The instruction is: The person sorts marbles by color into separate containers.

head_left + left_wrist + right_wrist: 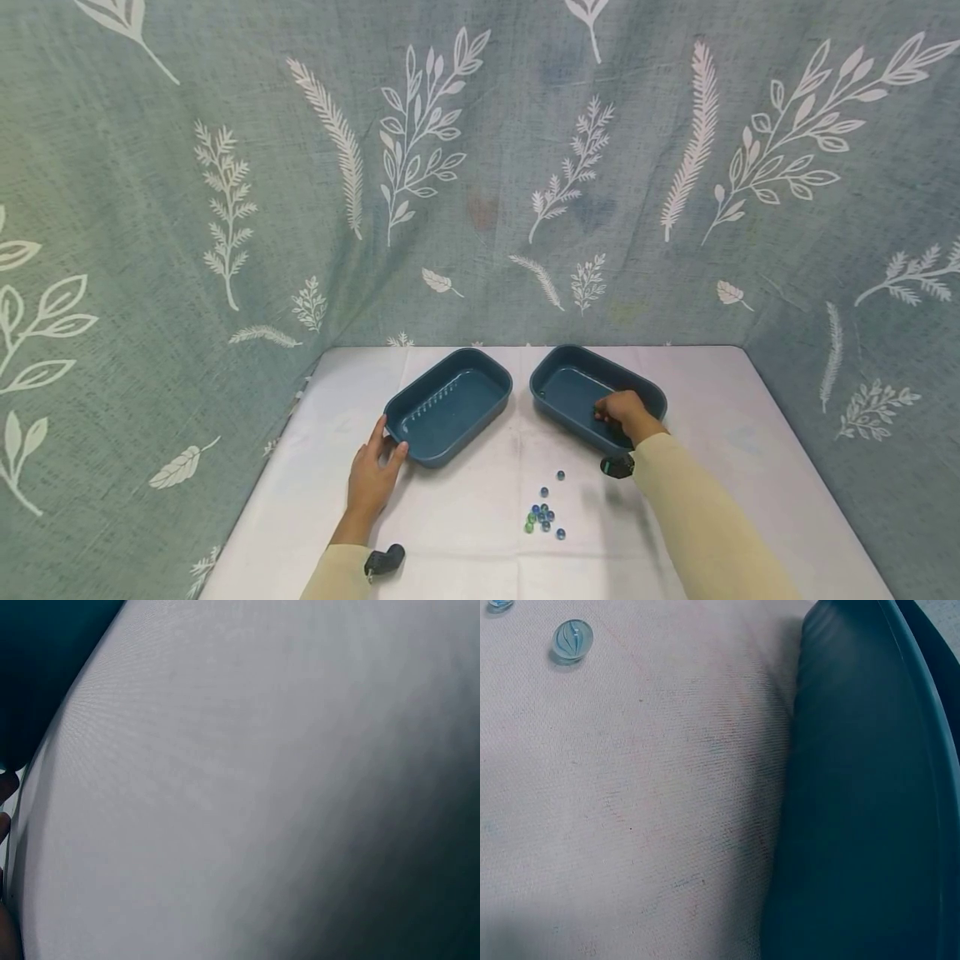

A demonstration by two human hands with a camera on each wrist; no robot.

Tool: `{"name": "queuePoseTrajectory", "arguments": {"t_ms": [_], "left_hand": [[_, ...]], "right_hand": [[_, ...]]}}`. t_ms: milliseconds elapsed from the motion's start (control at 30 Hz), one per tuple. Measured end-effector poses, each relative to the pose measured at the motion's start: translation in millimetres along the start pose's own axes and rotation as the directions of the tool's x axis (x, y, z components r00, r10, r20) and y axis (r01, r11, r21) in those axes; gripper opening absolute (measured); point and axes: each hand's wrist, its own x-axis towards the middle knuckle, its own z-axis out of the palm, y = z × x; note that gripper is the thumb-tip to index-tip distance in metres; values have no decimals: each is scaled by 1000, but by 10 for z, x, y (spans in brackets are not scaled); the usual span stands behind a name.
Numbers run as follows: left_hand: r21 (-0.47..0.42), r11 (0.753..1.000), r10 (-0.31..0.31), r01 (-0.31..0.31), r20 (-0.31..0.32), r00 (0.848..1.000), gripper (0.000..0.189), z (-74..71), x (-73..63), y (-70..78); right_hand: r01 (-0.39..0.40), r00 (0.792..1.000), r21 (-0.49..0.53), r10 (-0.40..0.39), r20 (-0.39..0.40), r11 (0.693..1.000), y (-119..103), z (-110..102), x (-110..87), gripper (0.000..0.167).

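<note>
Two dark blue rectangular trays stand on the white cloth. At the near left corner of the left tray (450, 450), my left hand (372, 479) rests with fingers and thumb spread against the outside and rim. In the left wrist view only fingertips (7, 785) show, beside the tray's wall (52, 652). My right hand (624, 410) reaches down inside the right tray (573, 421), fingers curled and a small dark marble at their tips. Another marble (542, 392) lies in that tray's left end. The right wrist view shows the tray's outer wall (862, 787), with the right hand hidden.
Several blue and green glass marbles (543, 517) lie clustered on the cloth between my forearms. A lone marble (560, 475) sits closer to the right tray, and a clear swirled marble (573, 640) appears in the right wrist view. Leaf-patterned curtains (480, 208) enclose the table.
</note>
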Motion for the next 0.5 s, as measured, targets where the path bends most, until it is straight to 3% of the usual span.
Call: {"name": "queuePoseTrajectory", "arguments": {"t_ms": [500], "left_hand": [[7, 1000, -8, 8, -4, 1000, 72, -13, -9, 28]], "right_hand": [[-40, 999, -37, 40, -23, 999, 18, 27, 97, 12]]}}
